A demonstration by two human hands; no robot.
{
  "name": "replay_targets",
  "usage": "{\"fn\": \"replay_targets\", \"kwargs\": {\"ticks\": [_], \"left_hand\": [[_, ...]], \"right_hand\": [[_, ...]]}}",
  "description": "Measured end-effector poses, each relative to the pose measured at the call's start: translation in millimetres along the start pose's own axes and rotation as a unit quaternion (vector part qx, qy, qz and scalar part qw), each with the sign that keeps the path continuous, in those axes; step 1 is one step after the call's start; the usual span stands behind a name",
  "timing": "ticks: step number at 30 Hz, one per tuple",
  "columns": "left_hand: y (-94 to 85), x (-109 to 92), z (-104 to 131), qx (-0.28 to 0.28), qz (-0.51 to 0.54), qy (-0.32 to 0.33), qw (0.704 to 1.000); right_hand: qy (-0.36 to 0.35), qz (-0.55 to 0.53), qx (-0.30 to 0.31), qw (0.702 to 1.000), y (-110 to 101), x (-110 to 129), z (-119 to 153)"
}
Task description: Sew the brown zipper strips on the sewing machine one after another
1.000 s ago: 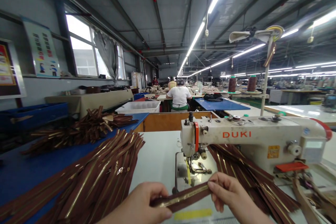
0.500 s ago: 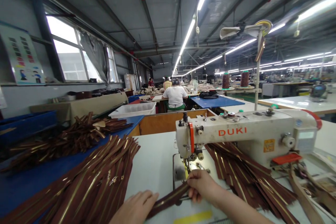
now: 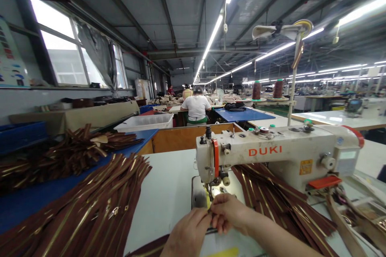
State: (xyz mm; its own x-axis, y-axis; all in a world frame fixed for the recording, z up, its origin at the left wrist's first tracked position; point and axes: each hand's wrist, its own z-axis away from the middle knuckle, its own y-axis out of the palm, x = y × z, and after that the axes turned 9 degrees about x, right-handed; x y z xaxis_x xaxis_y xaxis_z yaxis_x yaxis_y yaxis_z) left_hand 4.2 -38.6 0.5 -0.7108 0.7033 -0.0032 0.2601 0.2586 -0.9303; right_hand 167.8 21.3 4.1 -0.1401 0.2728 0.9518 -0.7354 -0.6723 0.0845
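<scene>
Just in front of the needle of a white sewing machine (image 3: 271, 148), my two hands meet fingertip to fingertip. My right hand (image 3: 230, 213) pinches the end of a brown zipper with gold teeth. Closed at the same end, my left hand (image 3: 189, 231) covers most of that piece. A brown zipper strip (image 3: 147, 247) runs out below my left wrist toward the bottom edge. The very tip between my fingers is hidden.
A large pile of brown zippers (image 3: 90, 204) lies to the left, with another bundle (image 3: 271, 196) under the machine arm. More strips (image 3: 66, 156) rest on a blue table. Thread cones (image 3: 256, 90) stand behind. A person in a white shirt (image 3: 196, 108) sits ahead.
My left hand has moved right and up from along the zipper to meet my right hand, its fingers now closed. My right hand stays near the needle. The view has shifted slightly right.
</scene>
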Motion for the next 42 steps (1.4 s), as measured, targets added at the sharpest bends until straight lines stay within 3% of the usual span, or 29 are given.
{"fn": "replay_targets", "kwargs": {"ticks": [6,8,10,12,16,21,31,42], "left_hand": [[-2.6,-2,-1,0.003,0.071,-0.043,0.997],[-4.1,-2,-3,0.003,0.089,-0.047,0.995],[-5.2,-2,-4,-0.003,0.103,-0.048,0.994],[-5.1,-1,-6,-0.009,0.115,-0.051,0.992],[-2.3,1,-7,-0.026,0.132,-0.058,0.989],[-0.9,2,-6,-0.042,0.134,-0.054,0.989],[-2.9,3,-5,-0.047,0.159,-0.073,0.983],[-4.7,4,-6,-0.047,0.173,-0.081,0.98]], "right_hand": [[0.014,0.139,-0.073,0.987,-1,5,0],[-0.048,0.226,-0.131,0.964,-4,4,8],[-0.135,0.326,-0.178,0.918,-7,2,18],[-0.207,0.378,-0.175,0.885,-10,-1,28],[-0.247,0.386,-0.121,0.881,-14,-5,37],[-0.272,0.413,-0.124,0.86,-15,-7,32],[-0.261,0.418,-0.12,0.862,-18,-7,33],[-0.23,0.453,-0.195,0.839,-11,-15,28]]}}
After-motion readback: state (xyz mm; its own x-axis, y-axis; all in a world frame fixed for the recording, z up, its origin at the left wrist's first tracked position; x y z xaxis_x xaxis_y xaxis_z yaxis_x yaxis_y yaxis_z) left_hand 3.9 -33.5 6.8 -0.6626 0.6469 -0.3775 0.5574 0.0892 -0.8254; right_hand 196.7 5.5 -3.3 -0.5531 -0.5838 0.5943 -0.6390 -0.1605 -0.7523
